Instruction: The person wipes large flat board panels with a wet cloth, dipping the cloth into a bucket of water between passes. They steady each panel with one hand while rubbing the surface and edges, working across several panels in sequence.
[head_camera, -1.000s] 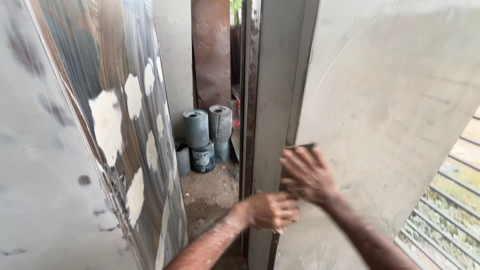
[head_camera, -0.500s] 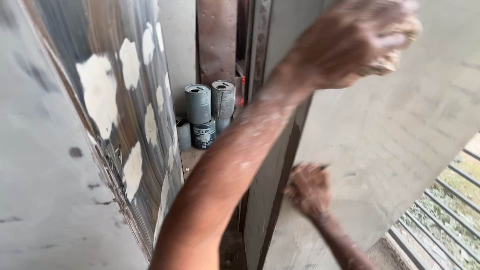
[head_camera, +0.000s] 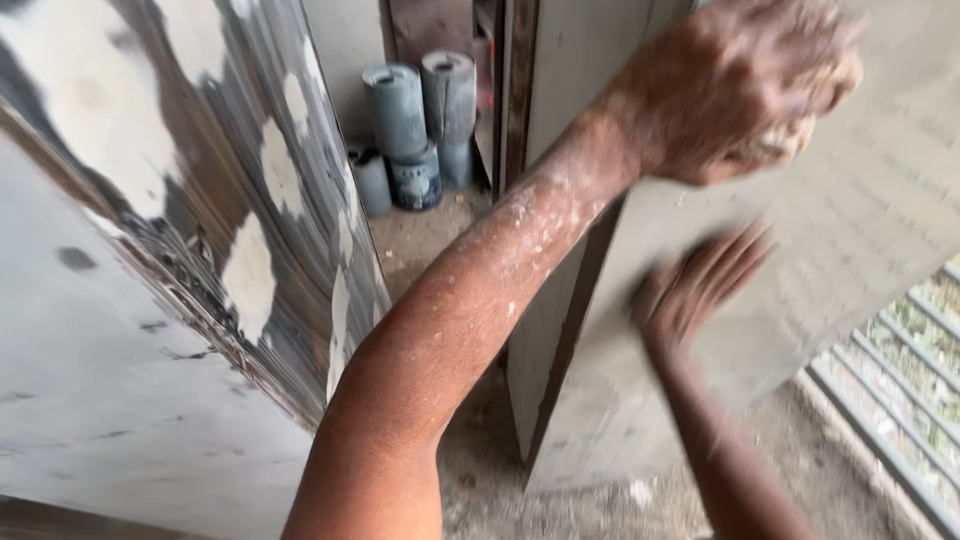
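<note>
Bare arms, no sleeves
Left hand (head_camera: 735, 90) and right hand (head_camera: 700, 285) gloveless, forearms flecked with pale dust (thickest near the left wrist).

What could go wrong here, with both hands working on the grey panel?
1. The left hand grips a small pale pad, too blurred to identify, high on the grey panel; the panel stands on edge and might tip or slide.
2. The right hand is blurred in motion near the panel's edge and might get scraped.
3. Dust coats the left forearm, so the grip may slip.
</note>
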